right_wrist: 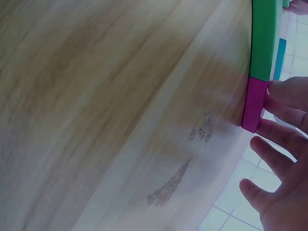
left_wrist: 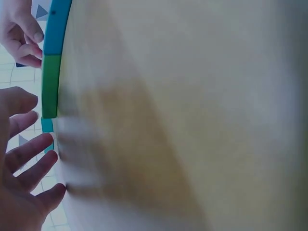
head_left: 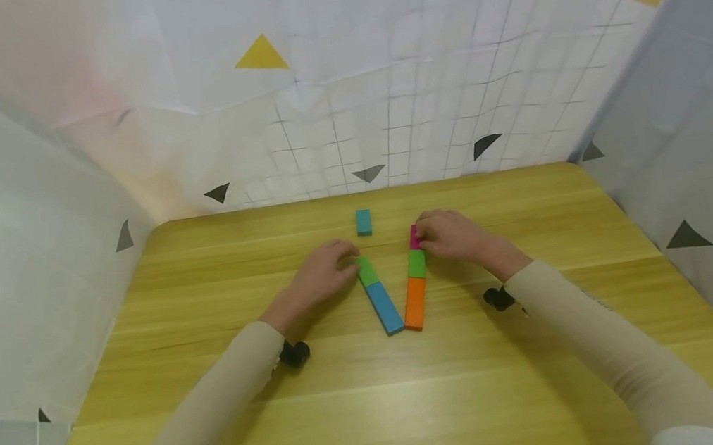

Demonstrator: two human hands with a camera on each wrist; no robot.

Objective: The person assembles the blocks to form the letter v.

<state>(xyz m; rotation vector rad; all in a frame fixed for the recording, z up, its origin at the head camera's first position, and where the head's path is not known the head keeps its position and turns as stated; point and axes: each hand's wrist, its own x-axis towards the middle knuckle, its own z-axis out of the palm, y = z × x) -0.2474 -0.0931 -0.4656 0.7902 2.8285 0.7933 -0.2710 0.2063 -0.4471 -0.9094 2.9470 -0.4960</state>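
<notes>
On the table, a blue block [head_left: 386,308] and a light green block [head_left: 368,271] lie end to end in a slanting row. My left hand [head_left: 324,273] is beside the light green block; in the left wrist view its spread fingers [left_wrist: 36,147] hold nothing. To the right, an orange block [head_left: 415,303], a green block [head_left: 417,264] and a magenta block [head_left: 414,237] form a second row. With thumb and fingers, my right hand [head_left: 453,235] pinches the magenta block at the far end, partly covering it. The near ends of the rows almost meet.
A teal block [head_left: 363,222] lies alone farther back, between the two rows' far ends. White patterned sheets [head_left: 335,125] rise behind the wooden table [head_left: 373,412] and at both sides. A small black device [head_left: 294,354] hangs under each wrist.
</notes>
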